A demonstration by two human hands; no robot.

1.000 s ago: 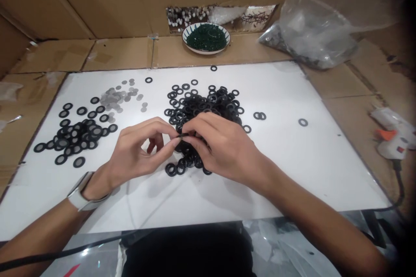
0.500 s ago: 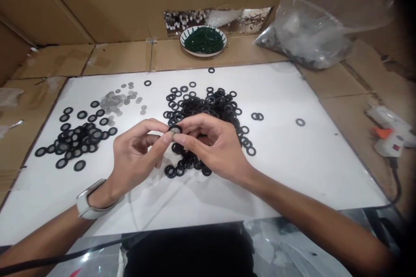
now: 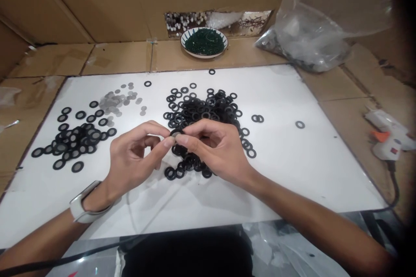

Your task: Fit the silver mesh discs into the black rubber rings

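Head view, black ring (image 3: pixel 175 130), pinched between both hands (image 3: pixel 131 156) (image 3: pixel 221 147)

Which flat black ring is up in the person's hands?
The flat black ring pinched between left hand and right hand, with grey showing inside it; the other black rings lie loose or heaped on the white tabletop.

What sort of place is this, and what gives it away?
Probably a makeshift workbench for small-parts handwork: black rings heaped on a white board, a cardboard wall behind it, and a corded white tool, perhaps a glue gun, off to the right.
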